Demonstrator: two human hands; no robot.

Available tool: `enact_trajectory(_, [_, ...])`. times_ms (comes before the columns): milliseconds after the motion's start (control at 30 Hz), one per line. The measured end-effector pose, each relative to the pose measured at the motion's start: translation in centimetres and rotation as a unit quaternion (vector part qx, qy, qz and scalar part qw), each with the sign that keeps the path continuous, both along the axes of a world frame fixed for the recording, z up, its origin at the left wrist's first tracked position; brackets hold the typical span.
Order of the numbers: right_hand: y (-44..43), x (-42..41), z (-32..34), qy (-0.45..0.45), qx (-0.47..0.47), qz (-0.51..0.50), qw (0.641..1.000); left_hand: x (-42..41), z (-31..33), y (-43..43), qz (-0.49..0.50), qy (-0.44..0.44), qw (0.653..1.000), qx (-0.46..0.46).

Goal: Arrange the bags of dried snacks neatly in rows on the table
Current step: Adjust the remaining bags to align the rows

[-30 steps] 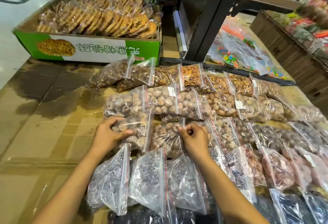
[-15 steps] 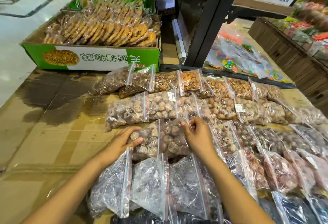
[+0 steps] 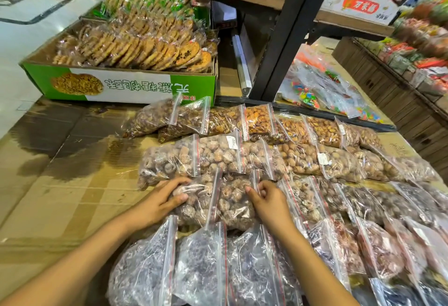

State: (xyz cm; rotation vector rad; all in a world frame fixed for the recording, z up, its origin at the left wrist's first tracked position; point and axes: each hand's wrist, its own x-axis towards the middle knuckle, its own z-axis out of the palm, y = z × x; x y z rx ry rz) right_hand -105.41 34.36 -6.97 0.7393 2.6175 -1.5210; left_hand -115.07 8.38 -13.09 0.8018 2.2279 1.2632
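Curling round a brown snack bag (image 3: 198, 211), left hand (image 3: 164, 200) is gripping; right hand (image 3: 270, 202) is apparently pinching neighbouring bag (image 3: 232, 206).

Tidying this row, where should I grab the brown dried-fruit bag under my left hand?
Probably grip the bag at both short ends, bulging left end and flat zip strip on the right, from the near side; it lies flat along the row.
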Motion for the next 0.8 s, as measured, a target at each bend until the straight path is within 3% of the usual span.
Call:
enact_trajectory(133, [0.4,-1.8,0.7,0.025,0.107,-0.032,0.993,0.0,-1.0,-1.0,0.028,0.053,0.998,-0.038])
enact_trajectory(233, [0.6,-5.2,2.0,0.044,0.169,-0.024,0.984,-0.2,0.2,-0.9,0.159,0.114,0.980,0.034])
enact_trajectory(300, [0.2,-7.9,2.2,0.017,0.184,-0.002,0.983,-1.7,1.5,-0.8,0.233,0.171,0.956,0.058])
enact_trajectory(367, [-0.7,-10.1,1.1,-0.014,0.156,0.013,0.988,-3.9,2.1,-0.9,0.257,0.220,0.941,0.012])
enact_trajectory(467, [-1.0,-12.3,-1.8,-0.021,0.134,-0.024,0.990,-7.3,0.4,-1.2,0.206,0.155,0.959,-0.114])
enact_trajectory(533, [-1.1,-12.6,-2.3,-0.012,0.115,-0.045,0.992,-8.4,-1.3,-1.0,0.165,0.127,0.966,-0.152])
enact_trajectory(800, [-0.5,-12.6,-3.3,0.047,0.093,-0.045,0.993,-9.4,-2.4,-0.6,0.254,0.094,0.962,-0.032])
